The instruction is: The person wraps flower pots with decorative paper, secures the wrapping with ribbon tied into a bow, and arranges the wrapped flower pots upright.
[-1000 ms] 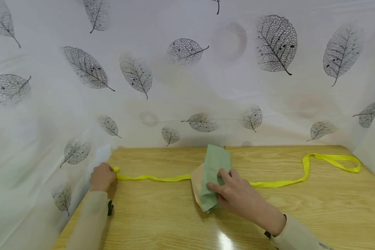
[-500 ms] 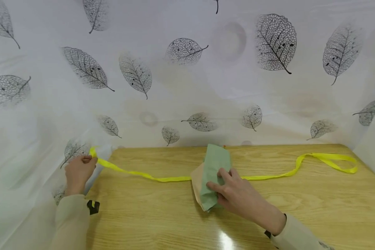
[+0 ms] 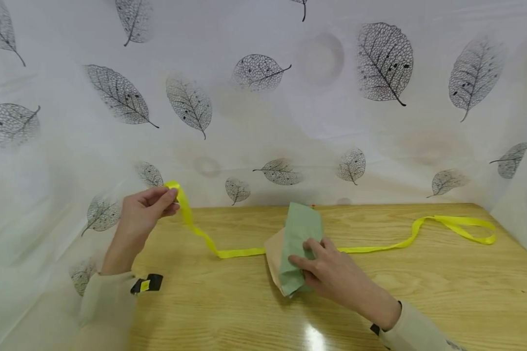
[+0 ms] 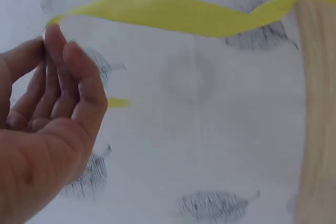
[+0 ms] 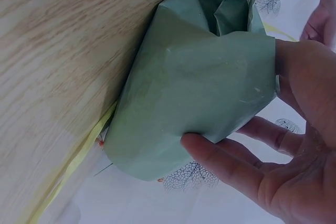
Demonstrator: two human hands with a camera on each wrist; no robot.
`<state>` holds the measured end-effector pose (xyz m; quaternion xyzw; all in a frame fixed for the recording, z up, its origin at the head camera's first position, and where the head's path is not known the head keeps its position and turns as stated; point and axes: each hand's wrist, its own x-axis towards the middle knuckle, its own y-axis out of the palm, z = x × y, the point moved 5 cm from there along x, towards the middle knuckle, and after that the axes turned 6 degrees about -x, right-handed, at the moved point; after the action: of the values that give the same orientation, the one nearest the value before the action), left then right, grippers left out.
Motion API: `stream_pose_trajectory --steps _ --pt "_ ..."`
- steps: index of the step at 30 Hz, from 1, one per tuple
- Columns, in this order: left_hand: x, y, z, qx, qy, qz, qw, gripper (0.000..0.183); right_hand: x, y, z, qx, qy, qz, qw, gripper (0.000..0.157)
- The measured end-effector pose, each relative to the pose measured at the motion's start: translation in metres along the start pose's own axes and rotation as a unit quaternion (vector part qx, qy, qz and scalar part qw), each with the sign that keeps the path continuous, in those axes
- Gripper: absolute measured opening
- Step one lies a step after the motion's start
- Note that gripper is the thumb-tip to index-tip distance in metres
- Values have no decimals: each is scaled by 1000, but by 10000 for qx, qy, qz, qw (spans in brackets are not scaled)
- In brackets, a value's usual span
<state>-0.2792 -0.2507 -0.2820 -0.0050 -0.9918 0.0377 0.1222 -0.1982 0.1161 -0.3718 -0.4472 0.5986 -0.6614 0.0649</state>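
A yellow ribbon (image 3: pixel 241 253) runs across the wooden table and passes beneath a bundle of folded green wrapping paper (image 3: pixel 299 234). The paper's beige inner side faces left. Between thumb and fingertips, my left hand (image 3: pixel 142 214) pinches the ribbon's left end, raised off the table; in the left wrist view the ribbon (image 4: pixel 163 17) stretches away from those fingertips. My right hand (image 3: pixel 334 270) holds the bundle, with fingertips against the green face. The right wrist view shows part of that hand behind the paper's edge (image 5: pixel 239 66). What the paper encloses is hidden.
On the right the ribbon's other end lies in a long loop (image 3: pixel 470 222). A pale curtain printed with leaves (image 3: pixel 263 122) hangs behind the wooden table (image 3: pixel 421 302) and along its left side. Small red bits (image 5: pixel 101 142) show near the bundle's far end.
My left hand first went left and up with the ribbon end, then swung back right and higher, lifting more ribbon. On the right, the ribbon has drawn slightly toward the bundle. My right hand stays put.
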Motion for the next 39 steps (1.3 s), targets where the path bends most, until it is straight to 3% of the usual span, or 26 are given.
stream_pose_trajectory --steps 4,9,14,19,28,31,34,39 --pt "-4 33 -9 -291 -54 719 9970 14 -1 1 0 36 16 -38 10000 37" --pt "-2 71 -10 -666 -140 1213 9903 9 -1 -1 0 54 47 -33 10000 38" --pt "4 113 -6 -1046 -449 1727 9784 12 0 -1 -1 -34 55 -15 10000 38" --pt "12 151 -2 -1105 -514 2100 9701 20 0 2 -1 -106 8 -55 9999 37" --pt "34 213 5 -846 -432 2506 9634 22 -1 2 -1 -154 -8 -138 9998 38" --pt "36 227 10 -386 -379 2963 9536 26 0 2 -1 -142 -34 -122 9998 38" --pt "33 232 21 145 -481 3339 9413 26 1 3 0 -142 -71 -127 9998 38" --pt "28 231 40 686 -607 3559 9300 24 0 2 0 -96 -70 -109 9999 38"
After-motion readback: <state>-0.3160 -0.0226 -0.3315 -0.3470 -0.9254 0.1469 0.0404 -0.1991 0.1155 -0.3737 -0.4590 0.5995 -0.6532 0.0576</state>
